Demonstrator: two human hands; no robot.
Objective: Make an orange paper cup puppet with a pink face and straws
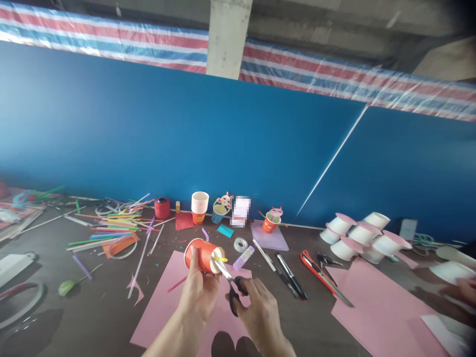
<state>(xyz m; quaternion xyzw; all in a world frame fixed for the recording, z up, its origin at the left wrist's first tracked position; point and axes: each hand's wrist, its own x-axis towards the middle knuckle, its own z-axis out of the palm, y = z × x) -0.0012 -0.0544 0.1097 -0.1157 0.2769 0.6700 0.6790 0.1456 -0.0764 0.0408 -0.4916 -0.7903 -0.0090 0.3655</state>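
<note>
My left hand (203,290) is wrapped round an orange-red paper cup (203,254), which lies tilted on its side above pink paper (163,302). In my right hand (260,305) is a pair of scissors (233,287) with black handles. Its blades reach the cup's pale end, beside a short yellow straw piece (220,259) there. Whether the blades touch the straw I cannot tell. A purple straw piece (205,234) shows just behind the cup, and a red straw (177,283) sticks out below it on the left.
Straws (111,230) lie heaped at left. Behind the cup stand stacked paper cups (200,203) and a decorated red cup (270,224). A glue stick (244,258), markers (290,275) and a cutter knife (322,275) lie right. Another person's hand (466,290) is at far right near white cups (345,248).
</note>
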